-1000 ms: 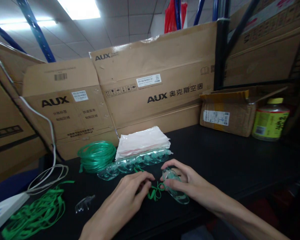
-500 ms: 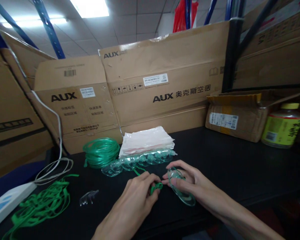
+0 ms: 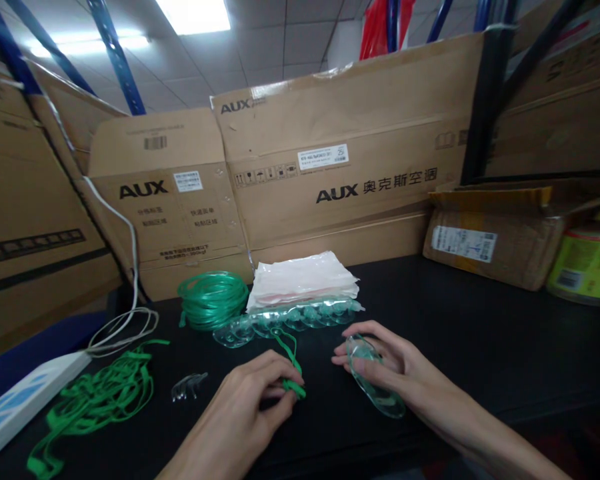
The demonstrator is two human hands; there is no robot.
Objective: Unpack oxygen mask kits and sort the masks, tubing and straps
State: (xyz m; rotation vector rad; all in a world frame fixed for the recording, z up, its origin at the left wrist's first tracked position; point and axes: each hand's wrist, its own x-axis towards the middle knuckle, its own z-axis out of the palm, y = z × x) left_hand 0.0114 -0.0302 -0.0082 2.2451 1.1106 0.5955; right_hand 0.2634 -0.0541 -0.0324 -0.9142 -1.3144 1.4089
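My left hand is closed, pinching a green elastic strap near the front of the black table. The strap runs back toward a row of clear plastic masks. My right hand grips a single clear plastic mask that rests tilted on the table, a short gap to the right of the left hand. The two hands are apart.
A coil of green tubing and a stack of plastic bags lie behind the masks. Loose green straps, a small clear part, white cable and a power strip are left. Cardboard boxes line the back; a jar stands right.
My left hand has pulled the green strap away from the mask, down and to the left. The right hand keeps hold of the mask. The view has shifted leftward.
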